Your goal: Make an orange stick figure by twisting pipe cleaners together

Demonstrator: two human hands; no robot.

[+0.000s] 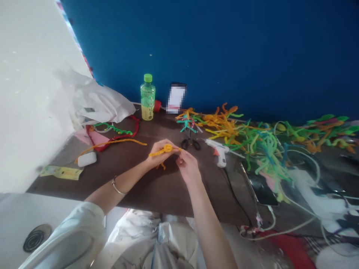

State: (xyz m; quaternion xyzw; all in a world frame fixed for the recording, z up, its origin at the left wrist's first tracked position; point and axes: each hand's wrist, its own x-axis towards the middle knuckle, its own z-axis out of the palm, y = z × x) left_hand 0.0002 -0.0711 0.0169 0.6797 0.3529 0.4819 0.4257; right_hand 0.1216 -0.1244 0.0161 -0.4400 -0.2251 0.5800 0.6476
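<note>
Above the middle of the dark table, my left hand (157, 155) is closed on an orange-yellow pipe cleaner (168, 148), which is wound into a small coil with an end sticking out to the left. My right hand (188, 166) pinches the other end of that pipe cleaner just right of the coil. Short orange strands hang below my left hand. Beyond my hands lie black-handled scissors (190, 144), and a small teal and pink twisted pipe-cleaner figure (186, 123) is close behind them. To the right rests a white hot glue gun (219, 151) with a black cord.
A green-capped bottle (147, 98) and a propped phone (176, 98) stand by the blue wall. Piles of orange pipe cleaners (224, 121) and green ones (263, 144) spread rightward. Another phone (259, 183) lies among cables. At left are a white case (87, 159) and a plastic bag (103, 102).
</note>
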